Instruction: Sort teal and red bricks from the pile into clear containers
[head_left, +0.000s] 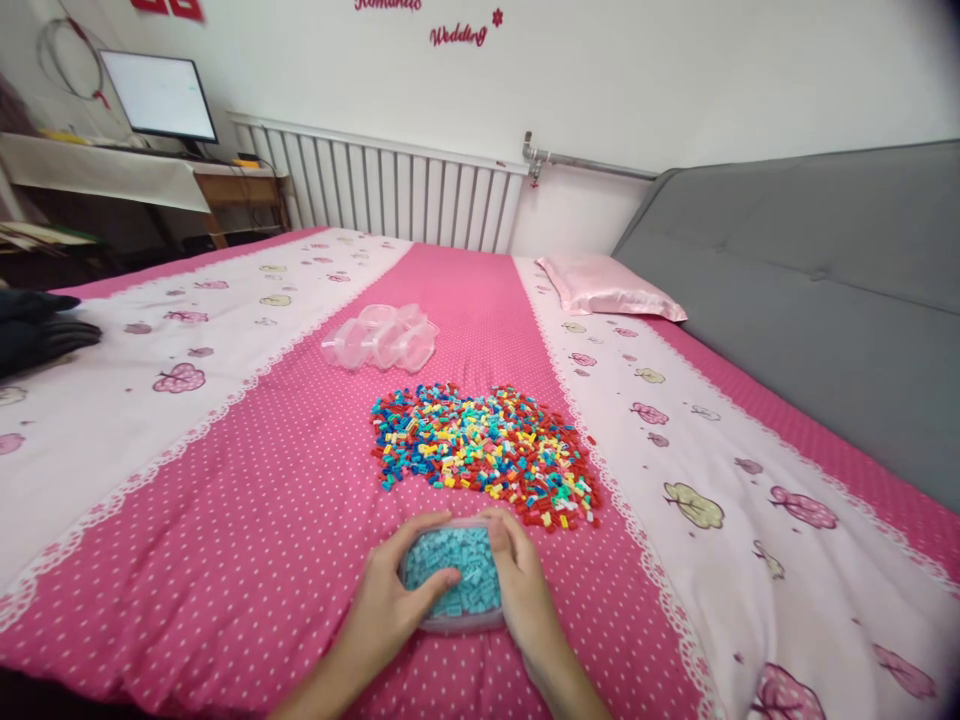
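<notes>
Between my two hands is a clear plastic container point(466, 626) filled with small light-blue toy bricks point(472, 565). My left hand point(401, 580) wraps round its left side, with the thumb lying over the bricks. Round the right side curls my right hand point(521, 570), its thumb along the rim. Just beyond the container spreads a wide pile of mixed toy bricks point(487, 445) in red, yellow, blue, green and white. I cannot tell whether a lid covers the container.
Several clear plastic containers point(382, 338) sit beyond the pile, to the left. The bed cover point(285, 520) is pink with dotted and printed bands. Farther back are a pink pillow point(611, 288), a grey headboard point(810, 260), a radiator point(390, 180) and a desk with a monitor point(161, 95).
</notes>
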